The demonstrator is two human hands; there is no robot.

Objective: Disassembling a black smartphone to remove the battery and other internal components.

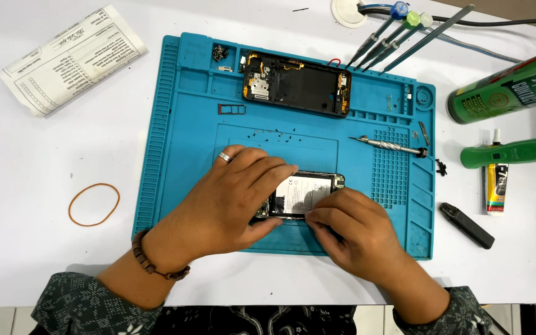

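Phone (305, 193) between hands, seemingly gripped, on mat (175, 124)

The mat (181, 93) is bright blue. The table (32, 186) is white. The open phone (302, 195) is black with a white sticker on its battery. The other phone shell (299, 84) is black with gold bits. The rubber band (94, 204) is orange. The spray can (507, 87) is green. The sleeves (82, 307) are dark grey with pale flowers. The bracelet (150, 260) is brown.
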